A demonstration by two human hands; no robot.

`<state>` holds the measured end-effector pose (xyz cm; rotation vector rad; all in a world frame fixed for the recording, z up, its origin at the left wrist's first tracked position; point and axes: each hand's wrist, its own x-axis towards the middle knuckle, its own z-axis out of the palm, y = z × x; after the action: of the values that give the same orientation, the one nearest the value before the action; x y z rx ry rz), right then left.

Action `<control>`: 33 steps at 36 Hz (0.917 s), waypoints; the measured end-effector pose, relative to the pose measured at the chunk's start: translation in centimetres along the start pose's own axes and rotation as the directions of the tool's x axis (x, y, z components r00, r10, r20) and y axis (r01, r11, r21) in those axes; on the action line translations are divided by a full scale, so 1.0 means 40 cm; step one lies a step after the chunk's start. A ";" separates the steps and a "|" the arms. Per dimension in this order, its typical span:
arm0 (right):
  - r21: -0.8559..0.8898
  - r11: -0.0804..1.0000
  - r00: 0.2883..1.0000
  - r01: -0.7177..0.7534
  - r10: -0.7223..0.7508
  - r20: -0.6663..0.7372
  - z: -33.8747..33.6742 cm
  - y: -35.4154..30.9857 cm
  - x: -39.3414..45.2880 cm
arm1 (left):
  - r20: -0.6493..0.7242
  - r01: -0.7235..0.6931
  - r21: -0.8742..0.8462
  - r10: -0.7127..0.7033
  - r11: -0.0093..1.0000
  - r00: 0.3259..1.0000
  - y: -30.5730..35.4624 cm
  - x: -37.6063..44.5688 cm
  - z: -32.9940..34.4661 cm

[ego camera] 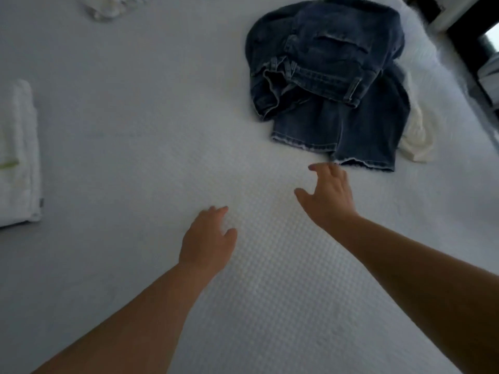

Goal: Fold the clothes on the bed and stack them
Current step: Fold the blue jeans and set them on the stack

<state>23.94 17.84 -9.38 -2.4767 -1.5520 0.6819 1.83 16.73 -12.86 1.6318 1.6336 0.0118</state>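
Both bare arms reach forward over the bed [135, 136], which is covered in a white cloth with a fine raised waffle pattern. The right hand [328, 197] is stretched farthest, its fingers spread and loosely extended, its grip wide and holding nothing; the fingertips [314, 167] come just short of the frayed hem of the jeans [332, 76]. The left hand [206, 240] hovers nearer the body and well to the left of the denim, fingers relaxed and slightly bent, its grip likewise empty.

The jeans lie in a dark blue crumpled heap toward the far right of the bed, waistband and belt loops turned up in the middle of the pile, two leg ends lying flat and pointing toward the person. Just beside the heap on its right, partly tucked under it, sits a pale cream garment [415, 136]. At the left edge of the view lies a folded white cloth [19, 157] with a thin green mark on it, well apart from the hands. At the top left a rumpled white item [108, 6] is blurred; it may be another garment.
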 end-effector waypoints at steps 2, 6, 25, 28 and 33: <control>-0.038 0.999 0.993 0.024 -0.028 -0.112 -0.022 0.021 0.087 | 0.047 -0.024 0.252 0.012 0.968 0.999 -0.002 0.032 0.061; -0.192 0.977 0.912 0.095 -0.163 -0.377 -0.099 0.027 0.256 | 0.057 0.008 0.433 -0.036 0.901 0.998 -0.031 0.051 0.137; 0.102 0.974 0.961 0.204 -0.179 -0.213 -0.060 0.054 0.134 | 0.193 0.020 0.351 -0.093 0.936 0.977 -0.042 0.104 0.116; 0.255 0.941 0.961 0.225 -0.171 -0.216 -0.069 0.032 -0.016 | 0.156 0.042 0.121 -0.061 0.992 0.986 -0.003 0.071 0.048; 0.412 0.841 0.933 0.351 -0.278 -0.227 -0.196 -0.053 -0.247 | 0.037 0.027 -0.450 -0.011 0.893 0.999 0.070 -0.071 -0.068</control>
<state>22.08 11.01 1.28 -1.8384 -1.4912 0.6739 2.26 16.20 -8.07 1.2498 1.4838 0.3293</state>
